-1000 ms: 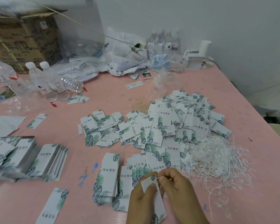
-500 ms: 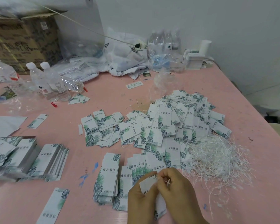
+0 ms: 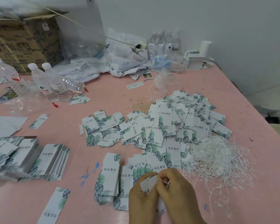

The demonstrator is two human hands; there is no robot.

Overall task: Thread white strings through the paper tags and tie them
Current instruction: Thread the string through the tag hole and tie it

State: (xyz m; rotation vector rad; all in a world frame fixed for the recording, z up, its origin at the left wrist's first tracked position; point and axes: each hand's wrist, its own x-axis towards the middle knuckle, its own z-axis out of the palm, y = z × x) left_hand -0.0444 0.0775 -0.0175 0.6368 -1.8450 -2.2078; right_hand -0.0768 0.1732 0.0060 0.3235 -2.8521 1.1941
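At the near edge of the pink table (image 3: 152,94), the left hand (image 3: 141,198) holds a paper tag (image 3: 148,183) with curled fingers, and the right hand (image 3: 176,191) pinches a white string (image 3: 167,183) at the top of this tag, so both grips are closed on something. Just to the right lies a heap of loose white strings (image 3: 217,160). Beyond the hands spreads a pile of tags (image 3: 176,123), and neat stacks of tags (image 3: 111,173) stand to the left. At the far left stands a cardboard box (image 3: 23,44); its contents are not visible. Water bottles (image 3: 55,83) with clear liquid stand near it.
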